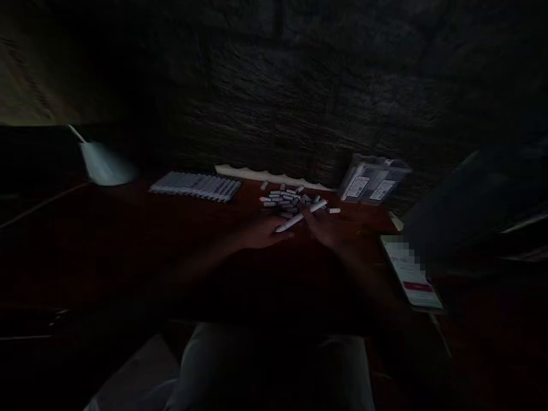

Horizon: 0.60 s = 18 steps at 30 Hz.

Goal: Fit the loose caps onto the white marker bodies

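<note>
Fingers of the left hand seem closed round the near end of a white tube. The room is so dim that I judge this only from how the tube's tip vanishes among them. The tube lies about the middle of the bench, a little back from the near edge, between the two hands. Its long axis runs aslant, with the low end towards the left hand and the person, and the far end up and to the right, towards the back edge.

The right hand sits just to the right of the tube, its fingers turned towards the far half. Whether they pinch the tube or only rest beside it, I cannot tell. Of the two hands, the left looks to be on the tube and the right is just beside it.

Just behind the tube is a loose heap of short white pieces, lying every which way, the nearest of them close to the tube's far end. Further left along the back edge, a row of tubes lies side by side, neat and parallel. A pale strip runs along the back edge under the rough wall.

Towards the back right corner a clear bag with two labels stands tilted. At the back left is a pale lamp shade. By the right edge lies a flat white card with a red band.
</note>
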Each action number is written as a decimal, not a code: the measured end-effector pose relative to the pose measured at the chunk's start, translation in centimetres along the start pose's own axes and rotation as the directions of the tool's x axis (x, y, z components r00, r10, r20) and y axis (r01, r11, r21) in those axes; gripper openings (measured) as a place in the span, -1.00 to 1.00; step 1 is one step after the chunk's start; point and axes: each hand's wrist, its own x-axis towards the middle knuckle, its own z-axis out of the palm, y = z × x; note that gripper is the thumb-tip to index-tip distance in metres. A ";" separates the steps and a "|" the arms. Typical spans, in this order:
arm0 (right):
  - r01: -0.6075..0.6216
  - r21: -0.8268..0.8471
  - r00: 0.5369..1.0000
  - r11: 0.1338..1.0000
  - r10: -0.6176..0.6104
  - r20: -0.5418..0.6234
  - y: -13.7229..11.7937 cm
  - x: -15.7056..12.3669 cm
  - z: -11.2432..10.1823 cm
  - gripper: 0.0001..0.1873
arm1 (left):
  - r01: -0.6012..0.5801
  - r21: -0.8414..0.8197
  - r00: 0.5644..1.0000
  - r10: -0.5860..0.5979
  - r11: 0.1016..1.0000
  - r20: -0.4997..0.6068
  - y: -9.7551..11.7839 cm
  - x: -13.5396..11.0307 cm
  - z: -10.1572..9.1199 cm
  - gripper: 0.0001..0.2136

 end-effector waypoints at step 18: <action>0.057 0.095 0.998 0.994 -0.056 -0.012 0.7 0.3 0.0 -0.42 | 0.032 -0.029 0.999 -0.031 0.999 0.031 -0.3 0.1 0.3 -0.72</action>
